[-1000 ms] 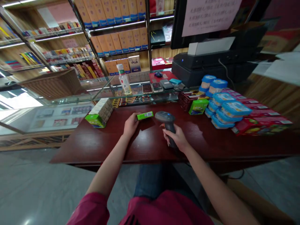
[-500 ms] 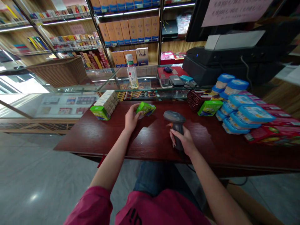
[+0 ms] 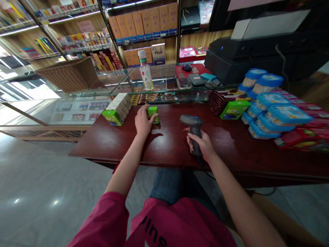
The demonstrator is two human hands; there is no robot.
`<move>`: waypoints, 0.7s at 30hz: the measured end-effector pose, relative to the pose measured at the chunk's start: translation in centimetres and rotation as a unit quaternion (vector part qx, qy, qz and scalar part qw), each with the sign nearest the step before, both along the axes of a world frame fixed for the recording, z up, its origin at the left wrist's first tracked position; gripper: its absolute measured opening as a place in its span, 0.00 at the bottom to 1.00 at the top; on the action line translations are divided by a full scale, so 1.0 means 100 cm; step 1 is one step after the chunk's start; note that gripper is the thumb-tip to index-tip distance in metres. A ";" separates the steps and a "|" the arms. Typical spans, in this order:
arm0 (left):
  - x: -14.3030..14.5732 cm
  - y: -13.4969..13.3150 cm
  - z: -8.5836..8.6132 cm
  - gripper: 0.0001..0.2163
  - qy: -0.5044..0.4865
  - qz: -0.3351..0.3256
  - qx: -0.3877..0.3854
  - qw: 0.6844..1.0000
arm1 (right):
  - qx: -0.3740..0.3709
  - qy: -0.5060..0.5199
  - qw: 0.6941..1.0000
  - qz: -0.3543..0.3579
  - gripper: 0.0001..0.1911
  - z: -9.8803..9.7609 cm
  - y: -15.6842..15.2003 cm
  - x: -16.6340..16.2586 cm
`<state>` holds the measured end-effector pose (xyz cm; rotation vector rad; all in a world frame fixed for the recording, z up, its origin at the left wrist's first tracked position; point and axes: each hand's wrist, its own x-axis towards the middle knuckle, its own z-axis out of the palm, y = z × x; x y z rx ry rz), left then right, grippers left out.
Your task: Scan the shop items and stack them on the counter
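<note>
While our left hand [image 3: 143, 122] pinches the small green box [image 3: 152, 113] between thumb and fingers, upright on the dark table [image 3: 169, 154] near the long carton [image 3: 117, 109], we judge it best to hold its sides lightly and leave its printed face unobstructed. Our right hand [image 3: 203, 146] is wrapped around the scanner [image 3: 192, 127] handle; a steady aim should help.

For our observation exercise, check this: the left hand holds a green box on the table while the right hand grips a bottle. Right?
No. The head view shows the right hand gripping a scanner instead; the left hand does hold the green box on the table.
</note>
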<state>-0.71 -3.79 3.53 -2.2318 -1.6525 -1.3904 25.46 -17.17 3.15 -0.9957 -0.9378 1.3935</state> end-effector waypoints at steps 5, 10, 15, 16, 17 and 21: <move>0.026 0.001 -0.011 0.32 -0.091 0.035 -0.010 0.995 | -0.003 0.006 1.000 -0.008 0.25 -0.002 0.000 0.002; -0.007 -0.014 -0.005 0.30 -0.090 0.052 -0.061 0.993 | -0.021 0.012 1.000 0.010 0.26 0.002 -0.003 0.004; -0.072 -0.051 -0.006 0.31 -0.074 0.083 -0.048 0.993 | -0.044 0.004 0.999 0.011 0.26 0.007 -0.004 0.003; -0.086 -0.058 -0.008 0.32 -0.080 0.103 -0.036 0.991 | -0.047 -0.001 0.999 0.013 0.26 0.008 -0.004 0.002; -0.100 -0.064 -0.011 0.32 -0.089 0.124 -0.024 0.988 | -0.049 -0.006 0.999 0.015 0.26 0.009 -0.003 0.001; -0.149 -0.071 -0.016 0.32 -0.126 0.191 0.016 0.973 | -0.059 -0.028 0.998 0.012 0.28 0.013 -0.004 -0.001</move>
